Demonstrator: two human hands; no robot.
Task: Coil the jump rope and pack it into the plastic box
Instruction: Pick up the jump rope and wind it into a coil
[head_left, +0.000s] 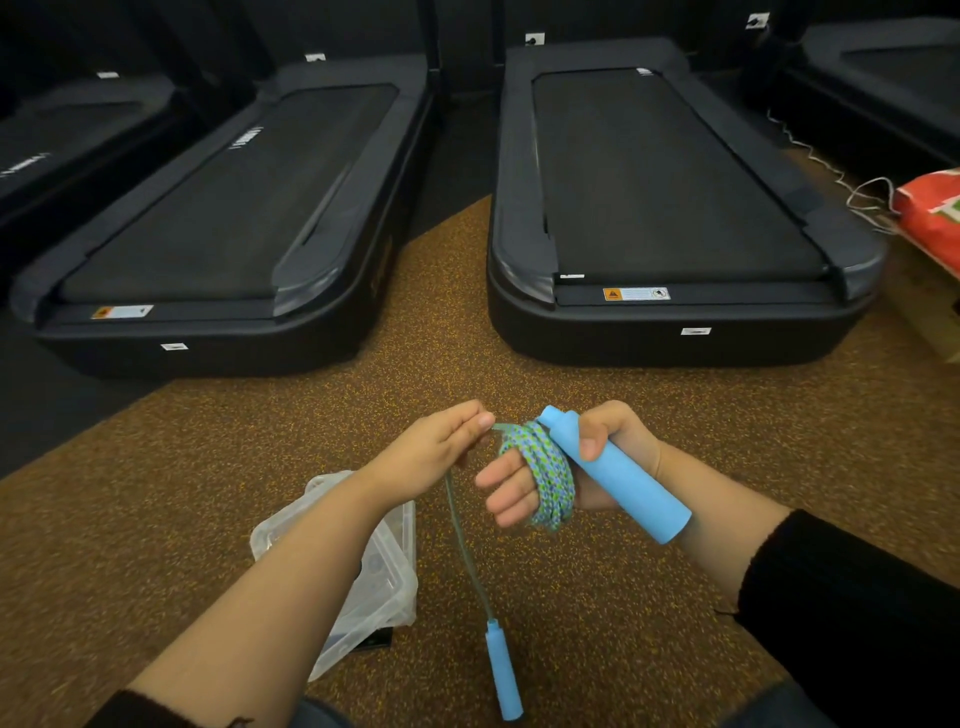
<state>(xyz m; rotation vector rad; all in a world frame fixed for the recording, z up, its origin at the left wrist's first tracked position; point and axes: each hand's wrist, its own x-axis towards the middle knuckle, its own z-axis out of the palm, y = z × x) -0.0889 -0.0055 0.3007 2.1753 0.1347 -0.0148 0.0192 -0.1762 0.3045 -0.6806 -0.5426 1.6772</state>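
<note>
- We found the left hand (441, 447) pinching the jump rope (545, 478) between thumb and fingertips, at the strand that led off the top of the coil.
- The right hand (615, 434) clamped the first handle (623, 478), a light blue foam grip, with the thumb pressed over it. The handle lay slanted across the palm, its upper end pointing away from the person.
- The blue-and-green braided rope was wound in several turns around the fingers (506, 491) of the right hand, just beside the first handle.
- The two hands were close together but not touching, joined only by the short stretch of rope between them.
- From the left hand's pinch a loose length of rope hung down towards the person and ended in the second handle (503, 673). We could not tell whether it rested on the floor (623, 395) or hung clear of it.
- The plastic box (384, 577), clear, sat on the speckled brown floor below the left forearm, which hid part of it. We could not tell whether its lid was on.
- Two black treadmills stood side by side beyond the hands, the left treadmill (223, 208) and the right treadmill (670, 176).
- A red bag (930, 218) lay at the right edge, with a white cord (831, 171) trailing near it.
- A black sleeve (841, 613) covered the right forearm.
</note>
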